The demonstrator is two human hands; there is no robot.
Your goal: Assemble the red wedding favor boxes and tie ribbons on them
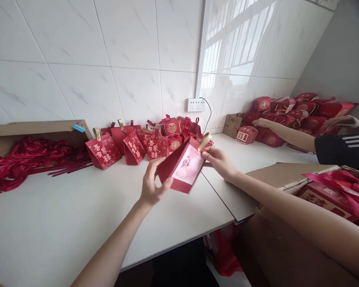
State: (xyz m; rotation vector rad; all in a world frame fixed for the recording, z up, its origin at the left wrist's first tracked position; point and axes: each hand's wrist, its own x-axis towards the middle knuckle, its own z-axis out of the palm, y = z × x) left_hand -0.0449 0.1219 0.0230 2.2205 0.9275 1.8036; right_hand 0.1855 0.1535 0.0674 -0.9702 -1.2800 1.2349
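Note:
Above the white table, both of my hands hold a red gift box (pixel 188 167) that is tilted, with a pink printed panel facing me and a gold strap loop at its top. My left hand (pixel 154 181) grips the lower left side, thumb on the front edge. At the upper right, my right hand (pixel 217 159) pinches the box near the gold loop. Behind it stand several red gift boxes with white lettering, such as one with a gold loop (pixel 104 152). A round-patterned red box (pixel 171 126) sits among them.
To the left, a cardboard box (pixel 38 126) holds red ribbons (pixel 38 153). A co-worker's arm (pixel 290 133) reaches to a pile of red boxes (pixel 305 111) at the right. An open carton (pixel 275 175) stands close by my right forearm. A power strip (pixel 196 105) is on the wall.

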